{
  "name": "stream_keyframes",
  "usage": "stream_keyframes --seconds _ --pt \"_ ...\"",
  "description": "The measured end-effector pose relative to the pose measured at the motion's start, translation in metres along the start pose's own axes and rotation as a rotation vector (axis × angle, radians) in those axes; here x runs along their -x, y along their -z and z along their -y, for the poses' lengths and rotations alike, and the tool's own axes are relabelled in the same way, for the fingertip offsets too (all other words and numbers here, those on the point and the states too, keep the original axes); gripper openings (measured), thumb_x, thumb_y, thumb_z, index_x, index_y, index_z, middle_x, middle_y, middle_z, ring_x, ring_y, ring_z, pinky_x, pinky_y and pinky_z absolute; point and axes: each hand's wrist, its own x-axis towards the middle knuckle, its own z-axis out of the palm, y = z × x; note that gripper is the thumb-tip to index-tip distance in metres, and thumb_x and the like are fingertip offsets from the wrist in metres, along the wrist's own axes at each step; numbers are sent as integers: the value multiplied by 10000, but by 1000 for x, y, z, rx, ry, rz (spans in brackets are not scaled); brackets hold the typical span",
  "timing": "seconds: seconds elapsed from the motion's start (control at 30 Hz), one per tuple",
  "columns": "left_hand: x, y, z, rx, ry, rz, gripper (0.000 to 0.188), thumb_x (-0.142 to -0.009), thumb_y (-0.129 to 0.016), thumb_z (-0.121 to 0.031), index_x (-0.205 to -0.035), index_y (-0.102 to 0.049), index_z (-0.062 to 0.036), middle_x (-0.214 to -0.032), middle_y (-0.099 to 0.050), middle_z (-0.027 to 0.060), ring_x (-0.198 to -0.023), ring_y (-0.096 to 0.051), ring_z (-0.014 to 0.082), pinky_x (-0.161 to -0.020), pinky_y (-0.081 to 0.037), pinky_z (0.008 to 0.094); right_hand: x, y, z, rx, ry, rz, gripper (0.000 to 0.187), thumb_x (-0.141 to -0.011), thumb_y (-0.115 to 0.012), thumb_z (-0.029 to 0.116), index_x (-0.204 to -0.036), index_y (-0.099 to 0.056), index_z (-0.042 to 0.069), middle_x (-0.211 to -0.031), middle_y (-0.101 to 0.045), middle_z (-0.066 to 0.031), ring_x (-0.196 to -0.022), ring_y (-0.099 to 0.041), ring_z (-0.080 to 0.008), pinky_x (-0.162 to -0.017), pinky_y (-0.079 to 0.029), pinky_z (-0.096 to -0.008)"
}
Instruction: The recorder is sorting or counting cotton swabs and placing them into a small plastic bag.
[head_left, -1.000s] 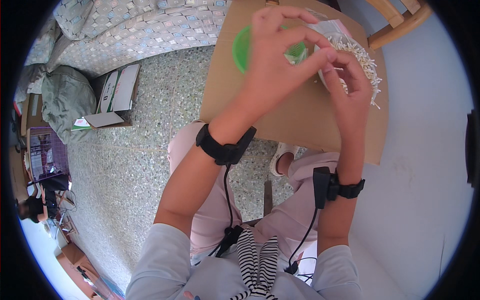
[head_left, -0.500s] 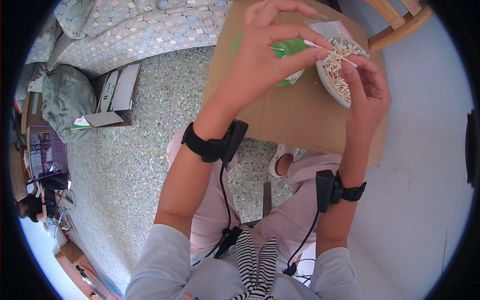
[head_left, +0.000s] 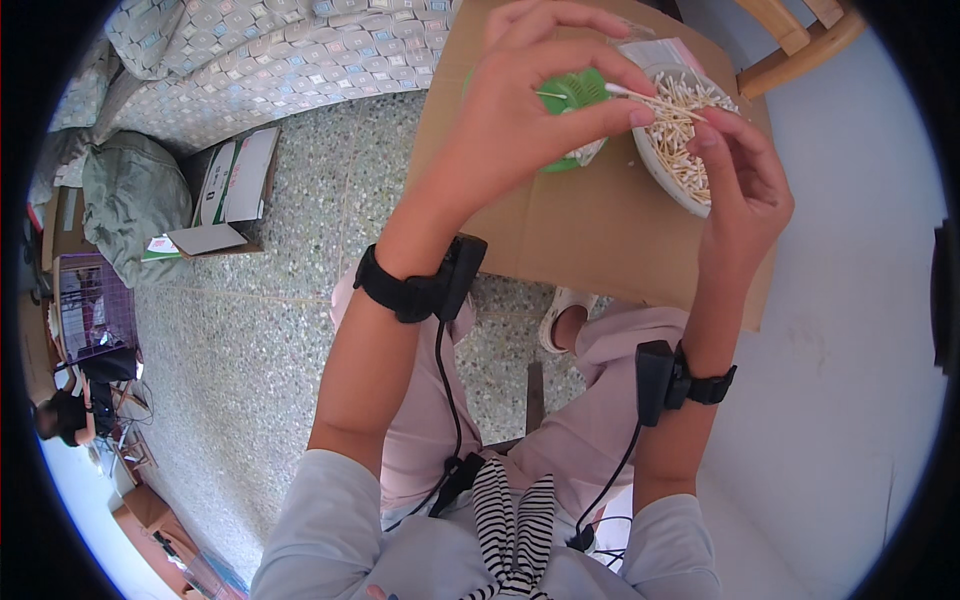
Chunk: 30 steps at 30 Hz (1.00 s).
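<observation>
My left hand (head_left: 545,90) is above the cardboard-covered table, thumb and index finger closed on a cotton swab (head_left: 618,90) with its white tip sticking out to the left. The swab's thin stick runs toward my right hand (head_left: 740,165), whose thumb and index finger pinch near its other end. Under and behind the hands stands a white oval bowl (head_left: 655,172) full of loose cotton swabs (head_left: 690,165). Partly hidden beneath my left hand is a green plastic container (head_left: 575,92) with a slotted part and some white swabs at its edge.
The cardboard sheet (head_left: 560,235) covers the tabletop. A clear plastic bag (head_left: 650,50) lies behind the bowl. A wooden chair (head_left: 800,50) stands at the far right beside a white wall (head_left: 850,270). On the floor to the left are an opened carton (head_left: 235,180) and a green cloth bag (head_left: 135,200).
My left hand has shifted slightly left, my right hand slightly right and down. The swab's right-hand tip, seen before between the right fingers, no longer shows clearly.
</observation>
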Motion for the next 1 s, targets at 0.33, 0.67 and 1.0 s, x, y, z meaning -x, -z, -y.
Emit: stream_keyframes --seconds 0.33,0.67,1.0 --pt "26 -19 29 -237 245 18 252 -825 -755 -341 -863 -743 -92 -1159 -627 109 -1171 -491 318 -1010 -393 423 -8 28 -11 557 -12 112 146 -872 -710 104 -1007 -755 68 -947 -734 -20 -770 -618 -94 -702 -484 -246" --pt "30 -31 27 -211 251 166 212 -821 -747 -285 -836 -741 -73 -1150 -633 123 -1169 -502 349 -989 -412 428 -2 3 -13 623 -15 201 174 -859 -711 146 -1022 -757 105 -910 -718 -50 -681 -587 -140 -660 -480 -261" --pt "27 -40 37 25 298 95 274 -854 -727 -289 -911 -721 -20 -1084 -662 145 -1035 -610 295 -935 -452 375 4 -18 -26 723 49 319 244 -923 -636 193 -1151 -722 181 -942 -724 -53 -777 -678 -209 -674 -508 -321"
